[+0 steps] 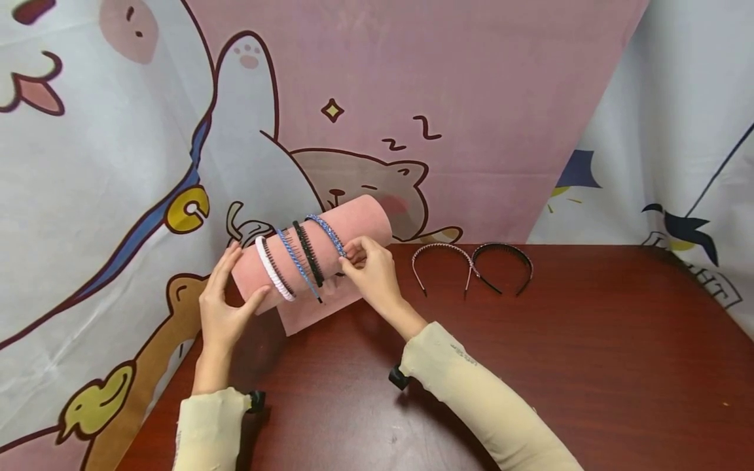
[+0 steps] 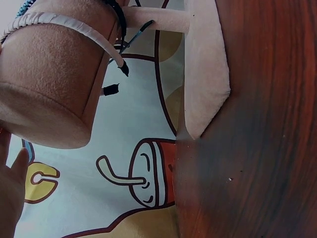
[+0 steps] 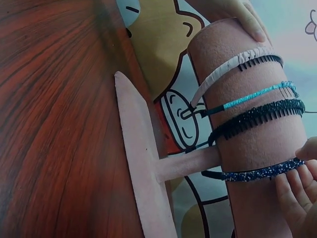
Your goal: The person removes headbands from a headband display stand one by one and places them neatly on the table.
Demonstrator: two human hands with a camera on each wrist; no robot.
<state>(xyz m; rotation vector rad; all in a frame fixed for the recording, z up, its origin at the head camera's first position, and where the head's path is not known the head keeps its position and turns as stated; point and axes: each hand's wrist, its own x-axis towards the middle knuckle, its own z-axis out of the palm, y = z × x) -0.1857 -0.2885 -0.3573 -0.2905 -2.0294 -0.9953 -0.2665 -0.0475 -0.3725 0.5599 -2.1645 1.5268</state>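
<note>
A pink padded headband stand (image 1: 356,222), a roll on a post, carries several headbands. My left hand (image 1: 222,314) holds its left end, fingers toward the far side and thumb (image 1: 256,299) on the near side. Toward the roll's right, my right hand (image 1: 377,271) pinches the near part of a blue glittery headband (image 3: 247,174) between thumb and fingers. Left of that one sit a black toothed headband (image 3: 262,116), a bright blue headband (image 3: 257,97) with teeth and a white wrapped headband (image 3: 233,63).
On the dark red table (image 1: 589,327), two more headbands lie at the back right: a pinkish one (image 1: 440,246) and a black one (image 1: 501,246), overlapping slightly. A printed cartoon cloth (image 1: 471,78) hangs close behind the stand. The flat pink base (image 1: 318,311) rests on the table.
</note>
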